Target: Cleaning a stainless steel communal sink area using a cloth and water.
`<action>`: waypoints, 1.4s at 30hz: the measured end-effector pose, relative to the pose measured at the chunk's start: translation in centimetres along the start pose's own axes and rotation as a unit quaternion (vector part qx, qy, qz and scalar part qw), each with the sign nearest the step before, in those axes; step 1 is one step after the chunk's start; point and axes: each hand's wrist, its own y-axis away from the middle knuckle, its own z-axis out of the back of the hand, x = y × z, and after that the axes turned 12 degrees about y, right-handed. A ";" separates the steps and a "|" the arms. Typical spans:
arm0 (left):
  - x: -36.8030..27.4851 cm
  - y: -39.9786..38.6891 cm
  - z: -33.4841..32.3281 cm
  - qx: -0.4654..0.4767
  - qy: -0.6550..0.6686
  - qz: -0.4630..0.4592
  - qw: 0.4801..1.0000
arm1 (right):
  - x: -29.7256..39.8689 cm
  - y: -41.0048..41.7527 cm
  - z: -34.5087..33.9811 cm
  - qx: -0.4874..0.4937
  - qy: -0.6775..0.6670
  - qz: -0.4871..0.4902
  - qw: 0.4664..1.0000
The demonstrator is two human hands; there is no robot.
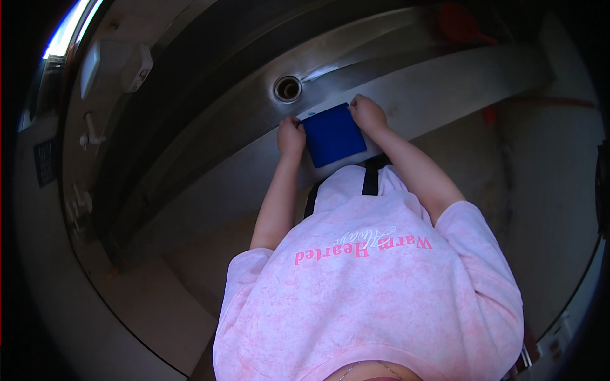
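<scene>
A flat blue square [335,136], apparently a folded cloth, lies over the pale front ledge [431,88] of a stainless steel trough sink. My left hand [290,136] pinches its far left corner between thumb and fingers. At the far right corner, my right hand [368,114] grips the edge in the same way. Just beyond the blue square a thin white strip shows, with a small light-blue mark [312,114] on it. What lies underneath the square is hidden.
Beyond my hands, a round drain [288,89] opens in the sink floor. A red plastic dipper [458,24] sits at the far right. White dispensers [116,66] and a tap [90,131] are on the left wall. A red object [489,115] is below the ledge.
</scene>
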 end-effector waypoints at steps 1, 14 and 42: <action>-0.1 0.1 0.1 0.006 0.011 0.012 1.000 | -0.2 0.3 0.1 0.017 -0.001 -0.004 1.000; -3.2 1.9 1.6 -0.004 -0.039 -0.234 0.971 | -0.2 6.5 0.5 0.108 0.037 -0.024 0.993; 3.6 -1.6 1.1 0.126 0.191 -0.030 0.973 | 9.2 12.5 -2.7 0.090 0.055 0.117 0.988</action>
